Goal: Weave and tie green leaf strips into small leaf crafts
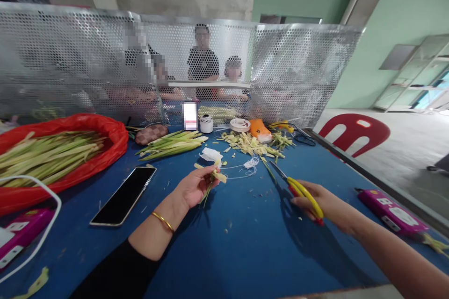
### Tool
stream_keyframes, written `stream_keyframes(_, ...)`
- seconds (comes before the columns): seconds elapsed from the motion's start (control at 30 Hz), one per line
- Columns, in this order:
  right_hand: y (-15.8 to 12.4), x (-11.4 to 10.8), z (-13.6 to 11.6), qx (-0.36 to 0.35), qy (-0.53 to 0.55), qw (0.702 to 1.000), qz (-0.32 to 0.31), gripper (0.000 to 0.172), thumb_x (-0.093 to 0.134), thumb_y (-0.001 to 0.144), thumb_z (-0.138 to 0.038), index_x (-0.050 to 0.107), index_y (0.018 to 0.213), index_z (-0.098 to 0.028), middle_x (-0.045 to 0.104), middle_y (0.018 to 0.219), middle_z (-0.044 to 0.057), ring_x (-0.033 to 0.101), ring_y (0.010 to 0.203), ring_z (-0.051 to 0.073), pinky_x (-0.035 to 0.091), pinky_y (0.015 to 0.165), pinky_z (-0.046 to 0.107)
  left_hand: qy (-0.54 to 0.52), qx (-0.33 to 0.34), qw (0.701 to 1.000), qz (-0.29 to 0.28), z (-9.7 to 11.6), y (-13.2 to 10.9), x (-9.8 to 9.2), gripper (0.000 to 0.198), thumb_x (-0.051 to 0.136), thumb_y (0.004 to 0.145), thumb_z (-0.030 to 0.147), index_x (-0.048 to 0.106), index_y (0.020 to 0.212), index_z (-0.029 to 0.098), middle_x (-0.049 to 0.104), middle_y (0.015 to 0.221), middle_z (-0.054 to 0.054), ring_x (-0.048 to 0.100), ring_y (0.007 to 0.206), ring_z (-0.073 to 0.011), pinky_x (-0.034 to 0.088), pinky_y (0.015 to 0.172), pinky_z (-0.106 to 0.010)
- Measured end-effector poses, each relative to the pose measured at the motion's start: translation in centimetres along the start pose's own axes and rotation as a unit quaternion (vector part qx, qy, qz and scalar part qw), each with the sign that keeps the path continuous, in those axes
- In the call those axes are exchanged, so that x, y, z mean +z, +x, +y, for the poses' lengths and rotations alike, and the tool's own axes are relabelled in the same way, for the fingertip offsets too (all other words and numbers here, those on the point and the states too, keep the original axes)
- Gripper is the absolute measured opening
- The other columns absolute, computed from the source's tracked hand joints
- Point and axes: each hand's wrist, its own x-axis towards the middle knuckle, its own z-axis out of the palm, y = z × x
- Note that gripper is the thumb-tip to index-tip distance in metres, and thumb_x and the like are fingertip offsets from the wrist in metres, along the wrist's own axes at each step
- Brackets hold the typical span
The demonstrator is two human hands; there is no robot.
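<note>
My left hand (197, 186) is closed in a pinch on a small bunch of leaf strips (219, 176), pale yellow at the top with thin green ends hanging below the fingers. In my right hand (321, 201) is a pair of scissors (308, 195) with yellow and red handles. Their blades point up and left, near a thin green strip (269, 169) on the table. White thread (251, 163) lies loosely coiled between the hands. Just beyond the left fingers sits a crumpled white tissue (211, 154).
A red bag (115, 142) of long leaves stands left, beside a phone (123, 196). Leaf strips (171, 144), yellowish scraps (250, 144), a tape roll (240, 124) and an orange packet (259, 129) lie farther back. A perforated metal screen (298, 70) separates several people. Purple power strips (393, 211) flank the table.
</note>
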Motion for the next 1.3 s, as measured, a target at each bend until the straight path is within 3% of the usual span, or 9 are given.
stream_keyframes(0.1, -0.9, 1.4, -0.1, -0.015, 0.195, 0.977, -0.083, 0.039, 0.077, 0.067, -0.031, 0.061, 0.099, -0.017, 0.06, 0.066, -0.002, 0.051, 0.05, 0.008, 0.043, 0.047, 0.02, -0.003, -0.003, 1.0, -0.002, 0.0, -0.1, 0.0, 0.007, 0.058, 0.083, 0.003, 0.064, 0.079, 0.005, 0.067, 0.064, -0.005, 0.062, 0.049, -0.0097, 0.057, 0.047, -0.019)
stream_keyframes(0.2, -0.4, 2.9, -0.6, 0.026, 0.317, 0.941, -0.114, 0.039, 0.08, 0.066, -0.027, 0.061, 0.098, -0.018, 0.059, 0.069, -0.003, 0.043, 0.042, 0.003, 0.043, 0.042, 0.016, -0.008, -0.004, 1.0, -0.002, 0.0, -0.3, 0.0, 0.006, 0.059, 0.082, 0.003, 0.064, 0.079, 0.005, 0.067, 0.066, -0.006, 0.062, 0.049, -0.0096, 0.057, 0.047, -0.019)
stream_keyframes(0.33, 0.6, 4.2, -1.3, 0.104, 0.398, 0.902, -0.129, 0.033, 0.065, 0.081, -0.048, 0.06, 0.093, -0.017, 0.059, 0.067, -0.001, 0.043, 0.039, 0.004, 0.054, 0.052, 0.023, -0.007, -0.007, 1.0, -0.004, 0.0, -0.4, 0.1, 0.006, 0.06, 0.081, 0.003, 0.065, 0.077, 0.005, 0.066, 0.065, -0.006, 0.062, 0.05, -0.0103, 0.057, 0.049, -0.019)
stream_keyframes(0.5, 0.9, 4.8, -1.4, 0.096, 0.442, 0.875, -0.173, 0.035, 0.059, 0.084, -0.053, 0.058, 0.089, -0.019, 0.06, 0.067, 0.0, 0.049, 0.043, 0.006, 0.057, 0.073, 0.032, 0.001, -0.007, 1.0, -0.02, -0.2, -0.4, 0.1, 0.007, 0.061, 0.081, 0.003, 0.065, 0.076, 0.006, 0.066, 0.066, -0.006, 0.061, 0.051, -0.0094, 0.057, 0.051, -0.02)
stream_keyframes(0.73, 1.7, 5.5, -2.5, 0.086, 0.436, 0.883, -0.151, 0.034, 0.056, 0.087, -0.053, 0.056, 0.088, -0.019, 0.059, 0.065, -0.001, 0.047, 0.039, 0.005, 0.057, 0.075, 0.034, 0.007, -0.006, 1.0, -0.019, -0.3, -0.5, 0.2, 0.008, 0.06, 0.082, 0.004, 0.066, 0.077, 0.005, 0.067, 0.067, -0.005, 0.061, 0.051, -0.0086, 0.057, 0.05, -0.019)
stream_keyframes(0.9, 3.2, 6.0, -3.3, 0.084, 0.419, 0.898, -0.101, 0.036, 0.052, 0.088, -0.054, 0.055, 0.083, -0.019, 0.057, 0.061, -0.003, 0.045, 0.036, 0.004, 0.058, 0.064, 0.03, 0.001, -0.014, 1.0, -0.009, -0.2, -0.6, 0.3, 0.008, 0.059, 0.082, 0.004, 0.066, 0.077, 0.004, 0.066, 0.065, -0.005, 0.062, 0.05, -0.0093, 0.057, 0.049, -0.02)
stream_keyframes(1.13, 4.5, 6.2, -2.4, 0.048, 0.406, 0.912, -0.04, 0.027, 0.057, 0.089, -0.046, 0.056, 0.084, -0.019, 0.052, 0.055, -0.007, 0.037, 0.032, 0.002, 0.055, 0.049, 0.021, -0.009, -0.016, 1.0, -0.009, -0.2, -0.5, 0.3, 0.007, 0.059, 0.082, 0.003, 0.064, 0.078, 0.006, 0.067, 0.065, -0.006, 0.063, 0.051, -0.0108, 0.057, 0.049, -0.02)
stream_keyframes(1.23, 4.3, 6.5, -2.2, 0.027, 0.4, 0.915, -0.038, 0.027, 0.059, 0.087, -0.046, 0.057, 0.083, -0.019, 0.05, 0.054, -0.008, 0.033, 0.032, 0.001, 0.053, 0.047, 0.019, -0.026, -0.021, 0.999, -0.001, 0.0, -0.5, 0.3, 0.006, 0.06, 0.081, 0.002, 0.064, 0.079, 0.007, 0.067, 0.063, -0.005, 0.063, 0.049, -0.0105, 0.057, 0.048, -0.02)
stream_keyframes(1.3, 3.8, 6.6, -2.4, 0.013, 0.402, 0.914, -0.06, 0.029, 0.06, 0.086, -0.049, 0.06, 0.088, -0.02, 0.05, 0.055, -0.008, 0.032, 0.033, 0.001, 0.055, 0.054, 0.021, -0.042, -0.027, 0.999, 0.001, 0.3, -0.6, 0.3, 0.006, 0.061, 0.08, 0.001, 0.063, 0.082, 0.007, 0.067, 0.064, -0.005, 0.063, 0.048, -0.0102, 0.057, 0.047, -0.02)
